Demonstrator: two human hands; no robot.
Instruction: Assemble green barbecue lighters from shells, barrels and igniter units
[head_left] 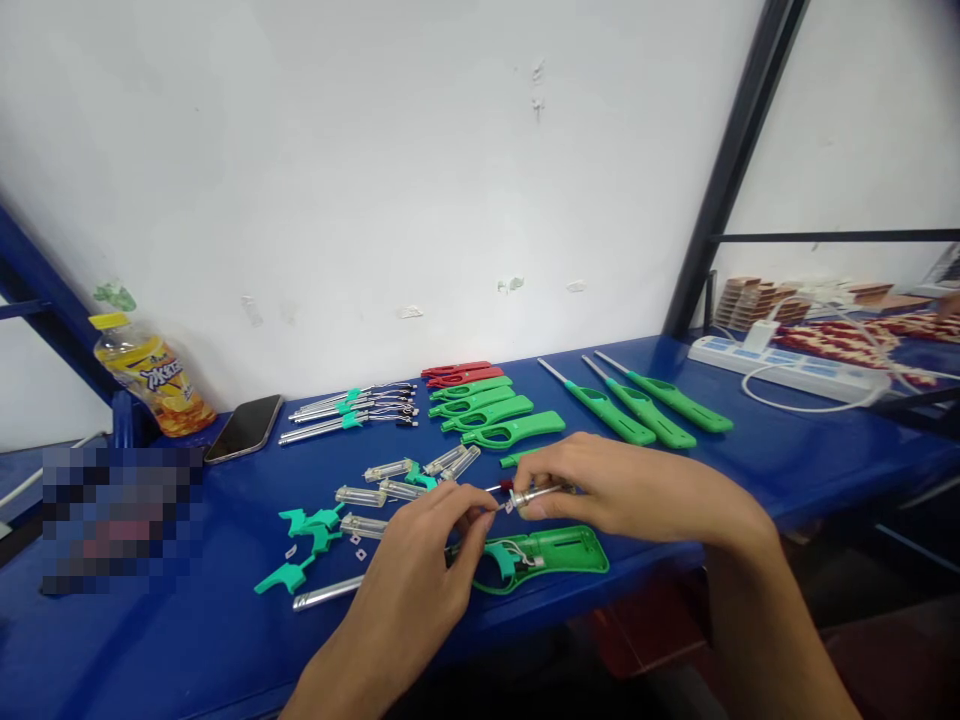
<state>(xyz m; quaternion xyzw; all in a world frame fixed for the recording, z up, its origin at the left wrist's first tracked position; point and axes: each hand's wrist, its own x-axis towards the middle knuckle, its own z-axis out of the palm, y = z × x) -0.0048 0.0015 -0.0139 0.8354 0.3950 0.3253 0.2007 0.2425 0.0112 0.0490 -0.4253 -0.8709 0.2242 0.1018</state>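
Observation:
My right hand [592, 482] grips a clear lighter fuel tank [541, 492], its metal valve end pointing left. Close to that end, my left hand [427, 560] pinches thumb and forefinger together; what lies between the fingertips is too small to make out. A tiny pale clip [509, 507] shows between the two hands. Below them lies an opened green lighter shell [574, 550] with a teal trigger [501, 560] and white wires inside. Its metal tube [326, 593] sticks out left, partly hidden by my left hand. Behind the fingertips is a thin shaft with a dark red end [507, 486].
Loose clear tanks [360, 496], teal triggers [311, 522] and small pale clips [361, 554] lie left. Behind are wired metal tubes [322, 432], green shells [517, 428], red shells [465, 375] and long green lighters [649, 412]. A phone [244, 428], bottle [154, 375] and power strip [795, 370] stand farther out.

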